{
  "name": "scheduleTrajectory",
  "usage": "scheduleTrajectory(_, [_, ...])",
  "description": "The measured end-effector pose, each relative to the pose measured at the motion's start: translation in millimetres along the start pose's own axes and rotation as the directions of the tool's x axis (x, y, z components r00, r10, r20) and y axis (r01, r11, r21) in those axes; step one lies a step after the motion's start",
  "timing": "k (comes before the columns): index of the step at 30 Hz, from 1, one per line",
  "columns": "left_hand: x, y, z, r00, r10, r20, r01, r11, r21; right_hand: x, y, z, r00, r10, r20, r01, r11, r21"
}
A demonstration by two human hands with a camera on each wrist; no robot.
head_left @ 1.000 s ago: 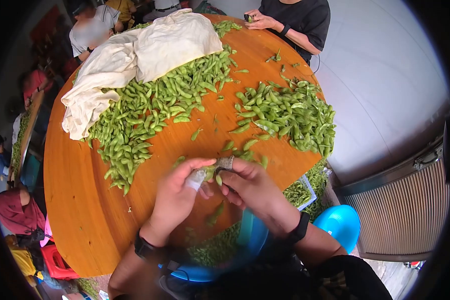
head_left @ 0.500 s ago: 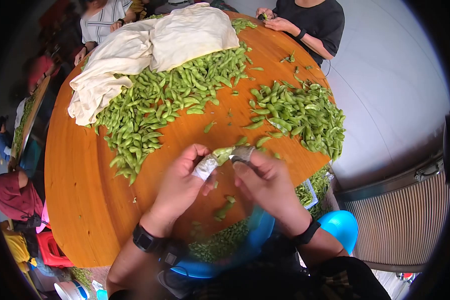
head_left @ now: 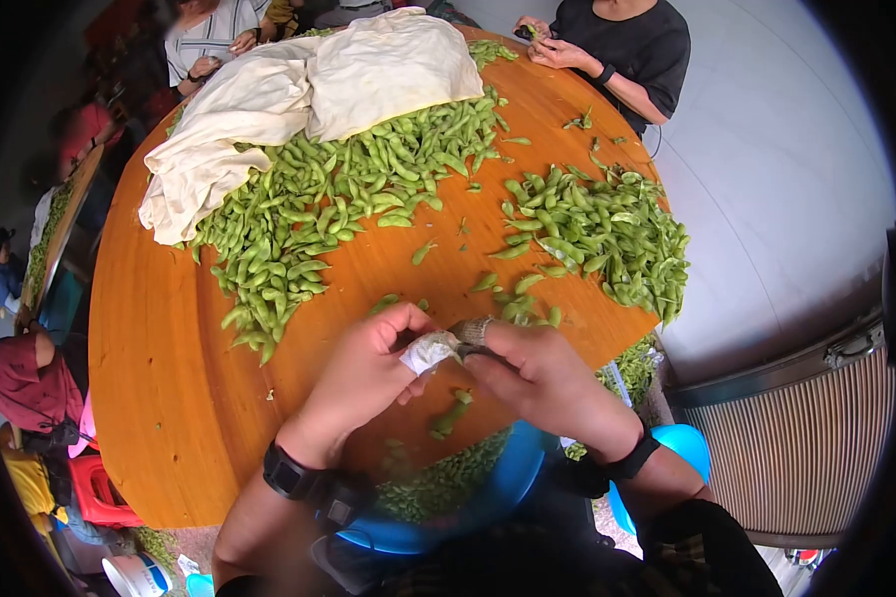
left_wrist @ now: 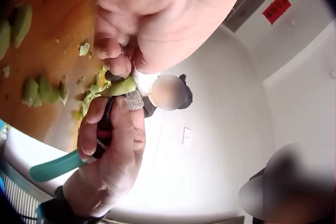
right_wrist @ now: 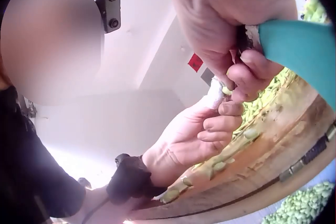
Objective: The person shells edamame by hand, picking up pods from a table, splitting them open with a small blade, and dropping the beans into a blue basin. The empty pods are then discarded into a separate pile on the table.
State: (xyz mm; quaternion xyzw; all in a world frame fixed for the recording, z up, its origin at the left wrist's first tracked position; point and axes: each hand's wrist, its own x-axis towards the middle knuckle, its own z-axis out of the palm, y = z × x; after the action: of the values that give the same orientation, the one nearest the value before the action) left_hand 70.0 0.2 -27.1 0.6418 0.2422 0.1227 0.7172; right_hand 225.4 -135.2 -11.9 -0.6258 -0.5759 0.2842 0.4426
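Observation:
Above the near edge of the wooden table, my left hand [head_left: 368,363] pinches a green edamame pod [left_wrist: 121,87] with its taped thumb and fingers. White tape [head_left: 429,352] wraps that thumb. Close against it, my right hand [head_left: 553,383] grips a tool with a long teal handle [left_wrist: 56,166]; its dark slim working end lies at the pod. A grey woven wrap [left_wrist: 135,100] covers one right digit. From the head, the hands hide most of the pod. Below them, a blue basin [head_left: 531,468] holds shelled green beans [head_left: 448,488].
A large pod heap [head_left: 279,249] lies partly under cream cloth [head_left: 393,75]; another pile [head_left: 607,234] is at right. Loose pods [head_left: 518,303] lie beyond my hands. A person [head_left: 622,45] stands across the round table [head_left: 169,398]. A ribbed panel [head_left: 786,438] stands right.
A half second ago the pod showed between my slightly parted hands; now the fingertips are closer together and cover most of it. The head view has shifted.

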Motion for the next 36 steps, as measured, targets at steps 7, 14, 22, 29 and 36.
scheduleTrajectory(7, [2.9, -9.7, 6.9, 0.954, 0.172, -0.248, -0.1, 0.956, 0.277, -1.3, 4.2, 11.6, 0.985, 0.132, -0.11, -0.114, 0.981, 0.156])
scheduleTrajectory(14, [-3.7, -3.8, 10.4, 0.849, 0.516, 0.111, -0.351, 0.396, 0.849, -2.1, 4.6, 15.6, 0.985, 0.073, -0.155, -0.05, 0.988, 0.145])
scheduleTrajectory(22, [-1.4, -0.8, -1.3, 0.856, 0.453, 0.248, -0.487, 0.549, 0.679, -2.5, -4.7, -13.6, 0.902, 0.301, 0.309, -0.419, 0.785, 0.456])
scheduleTrajectory(29, [-8.3, 11.7, 2.0, 0.986, 0.114, 0.125, -0.133, 0.979, 0.152, -2.5, 3.1, -30.9, 0.869, 0.249, 0.427, -0.488, 0.57, 0.661])
scheduleTrajectory(36, [-4.8, 16.6, 2.1, 0.997, -0.073, 0.006, 0.073, 0.981, -0.178, 0.7, -0.2, -16.1, 0.989, 0.067, -0.131, -0.061, 0.997, 0.046])
